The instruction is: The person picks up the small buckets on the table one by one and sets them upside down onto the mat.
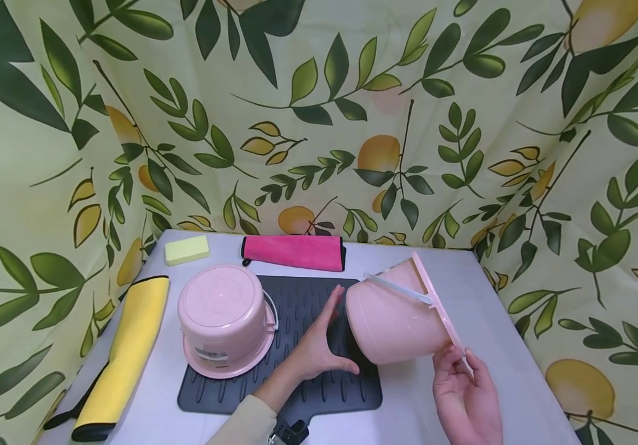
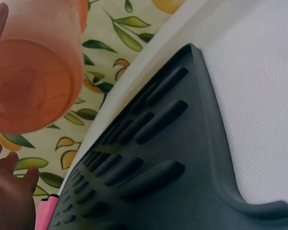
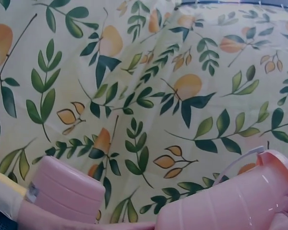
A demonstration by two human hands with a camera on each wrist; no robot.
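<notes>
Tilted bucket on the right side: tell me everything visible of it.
The bucket is pale pink, smooth and plastic-looking, with a flared rim and a thin white handle angled across its side. It is tipped over, base toward the left and rim toward the right, by the dark ribbed mat's right end. The right hand grips the rim's lower edge. The left hand is spread beside it; contact is unclear.

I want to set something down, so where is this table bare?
On the table, the widest bare patch lies between the tilted bucket and the right edge, beyond the right hand. A narrower strip runs between the yellow cloth and the drying mat. The mat is crowded: the upturned bucket takes its left side, the left hand its middle.
</notes>
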